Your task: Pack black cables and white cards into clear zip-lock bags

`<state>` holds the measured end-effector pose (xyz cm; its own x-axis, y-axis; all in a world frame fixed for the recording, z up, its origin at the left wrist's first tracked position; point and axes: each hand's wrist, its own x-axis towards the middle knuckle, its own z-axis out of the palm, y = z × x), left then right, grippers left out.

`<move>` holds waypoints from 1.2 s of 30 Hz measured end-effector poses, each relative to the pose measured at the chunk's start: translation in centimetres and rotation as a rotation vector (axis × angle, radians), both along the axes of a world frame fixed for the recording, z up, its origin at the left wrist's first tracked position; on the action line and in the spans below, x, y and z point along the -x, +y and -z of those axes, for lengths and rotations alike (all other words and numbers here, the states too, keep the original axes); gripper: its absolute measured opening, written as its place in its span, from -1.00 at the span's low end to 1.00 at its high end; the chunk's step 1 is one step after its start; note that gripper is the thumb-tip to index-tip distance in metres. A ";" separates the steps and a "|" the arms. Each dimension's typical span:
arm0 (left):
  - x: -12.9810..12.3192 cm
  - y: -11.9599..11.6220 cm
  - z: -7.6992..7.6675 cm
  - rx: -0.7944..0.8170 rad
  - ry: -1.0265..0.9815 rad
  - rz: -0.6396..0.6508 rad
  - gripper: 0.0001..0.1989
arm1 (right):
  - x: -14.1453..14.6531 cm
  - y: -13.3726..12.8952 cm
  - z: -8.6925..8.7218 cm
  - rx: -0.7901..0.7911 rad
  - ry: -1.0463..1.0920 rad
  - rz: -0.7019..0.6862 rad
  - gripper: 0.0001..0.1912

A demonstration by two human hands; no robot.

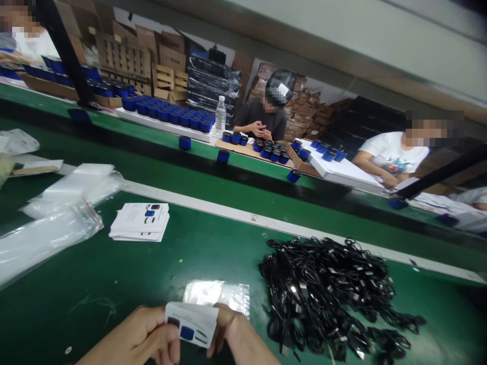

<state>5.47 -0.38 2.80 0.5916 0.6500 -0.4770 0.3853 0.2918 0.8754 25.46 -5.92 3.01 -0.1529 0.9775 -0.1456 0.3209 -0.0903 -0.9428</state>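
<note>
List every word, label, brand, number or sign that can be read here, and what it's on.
No text is legible.
Leaflet between left hand and right hand: small print, blurred.
Leaflet stack: printed lines, too small.
Cardboard box at the back: dark marks, unreadable.
White patch on a black cap: too blurred to tell.

Green tabletop (215,248) lies open between the leaflet stack (133,223) and cable heap (323,294). The heap blocks the right, plastic bags (57,233) the left.
</note>
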 end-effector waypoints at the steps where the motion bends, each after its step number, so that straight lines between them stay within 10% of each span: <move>1: 0.0 0.2 -0.3 -0.030 0.009 0.032 -0.72 | -0.5 0.3 -0.6 0.031 -0.023 0.020 -0.33; 7: 0.2 1.3 -1.6 -0.197 0.049 0.158 -0.79 | -0.8 2.5 -1.4 0.002 -0.187 -0.039 -0.79; 11: 2.2 4.6 -1.4 -0.780 0.424 -0.014 -0.57 | -2.1 4.8 0.0 0.048 -0.183 0.148 -0.81; 15: 5.3 10.1 -1.2 -1.003 0.601 -0.110 -0.27 | -3.6 7.0 1.8 0.026 -0.188 0.320 -0.86; 22: 8.0 16.0 -1.0 -1.040 0.725 0.094 -0.42 | -4.0 7.5 3.3 0.014 -0.217 0.445 -0.73; 36: 8.0 16.5 -3.3 -0.971 0.818 0.291 -0.62 | -3.8 4.6 2.3 -0.201 -0.589 0.489 -0.56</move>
<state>-2.57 16.10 6.14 0.5315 0.8289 -0.1744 0.8458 -0.5080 0.1631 29.25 -1.29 0.71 0.3486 0.9299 0.1171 0.7399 -0.1963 -0.6435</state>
